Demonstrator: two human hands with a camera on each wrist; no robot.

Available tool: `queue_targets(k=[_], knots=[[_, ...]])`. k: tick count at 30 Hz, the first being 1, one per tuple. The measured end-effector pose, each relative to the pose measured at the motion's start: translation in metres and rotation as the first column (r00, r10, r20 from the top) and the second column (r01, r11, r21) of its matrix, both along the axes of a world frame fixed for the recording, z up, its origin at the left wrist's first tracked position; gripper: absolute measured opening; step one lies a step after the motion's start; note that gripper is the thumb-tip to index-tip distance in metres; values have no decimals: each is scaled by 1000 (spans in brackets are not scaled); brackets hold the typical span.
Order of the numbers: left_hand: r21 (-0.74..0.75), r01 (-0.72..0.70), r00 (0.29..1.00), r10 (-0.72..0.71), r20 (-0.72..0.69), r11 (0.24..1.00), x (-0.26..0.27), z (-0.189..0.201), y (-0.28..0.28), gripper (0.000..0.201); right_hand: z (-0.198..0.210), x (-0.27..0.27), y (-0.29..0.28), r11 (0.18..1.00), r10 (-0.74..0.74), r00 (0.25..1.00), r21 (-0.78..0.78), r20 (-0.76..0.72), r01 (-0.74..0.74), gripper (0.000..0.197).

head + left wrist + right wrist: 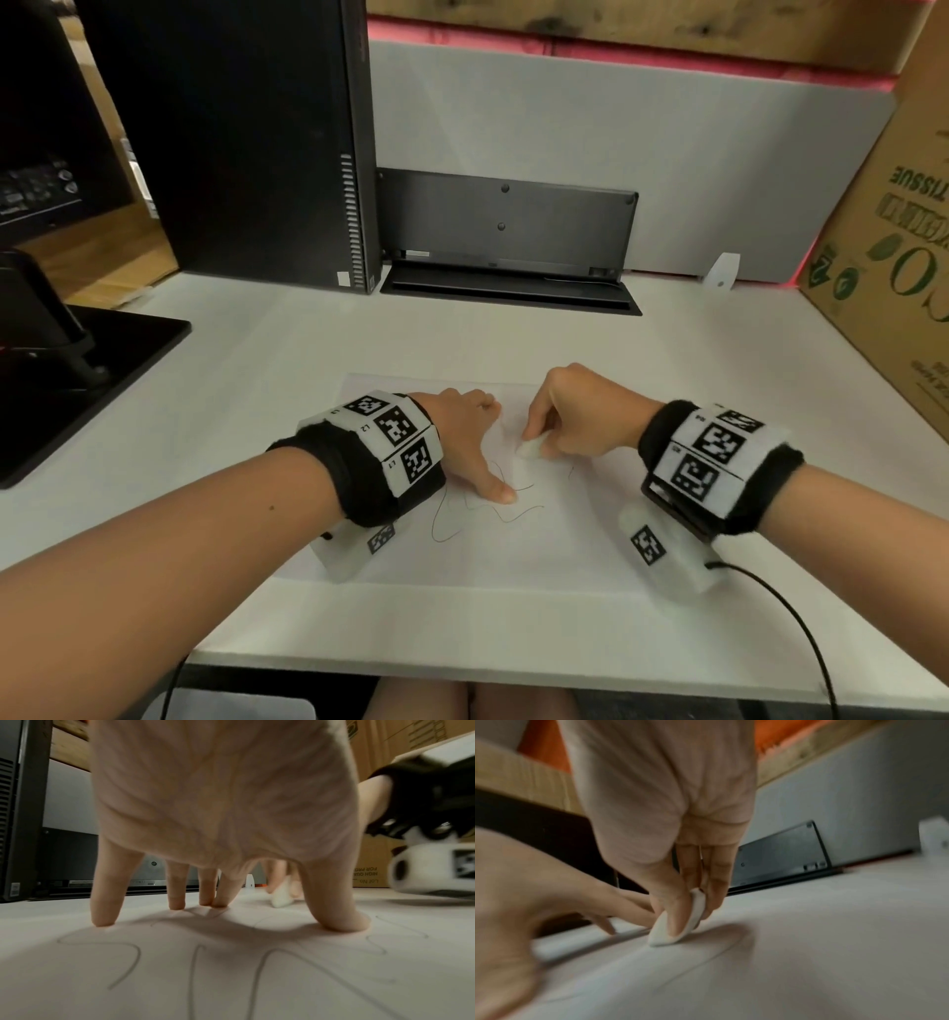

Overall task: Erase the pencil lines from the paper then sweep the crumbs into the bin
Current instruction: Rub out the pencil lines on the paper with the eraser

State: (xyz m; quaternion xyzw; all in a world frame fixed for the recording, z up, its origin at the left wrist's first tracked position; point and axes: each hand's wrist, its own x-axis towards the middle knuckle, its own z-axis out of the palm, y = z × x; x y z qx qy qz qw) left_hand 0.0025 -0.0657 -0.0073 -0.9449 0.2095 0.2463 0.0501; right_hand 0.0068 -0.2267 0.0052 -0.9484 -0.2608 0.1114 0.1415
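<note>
Nearest the front edge of the desk (257, 360), the pencil lines (462, 519) are seen looping across the near-left part of the paper (513, 555), none of that stretch yet rubbed out. Just beyond, the sheet is pinned by the left hand (462, 437), its fingers (102, 902) spread straight with the tips pressed down on the sheet and nothing held. Toward the middle of the sheet, the eraser (529, 449) is pinched by the right hand (580, 416) between thumb and fingertips, its lower edge set on the paper. The erasing step is judged to be in hand, and far from done. Next, the eraser should be worked nearer, over the remaining loops, with the paper kept pinned. No bin is in view.
</note>
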Motion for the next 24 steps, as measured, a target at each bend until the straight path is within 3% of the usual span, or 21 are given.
queue_targets(k=[3, 7, 14, 19, 24], knots=[[-6, 2, 1000, -2, -2, 1000, 0, -1, 1, 109, 2, 14, 1, 998, -55, 997, -8, 62, 56, 17], [0, -7, 1000, 7, -12, 1000, 2, -1, 1, 109, -1, -7, -1, 1000, 9, 1000, -25, -11, -9, 24], [0, -2, 1000, 2, -2, 1000, -1, 1, -1, 107, 3, 14, 3, 999, -20, 998, -37, 64, 23, 18], [3, -3, 1000, 3, -4, 1000, 1, 1, -1, 108, 0, -11, -1, 998, 55, 997, -16, -45, -56, 23], [5, 0, 1000, 0, -3, 1000, 1, 0, 0, 108, 3, 15, 5, 999, -18, 998, -34, 55, 20, 16]])
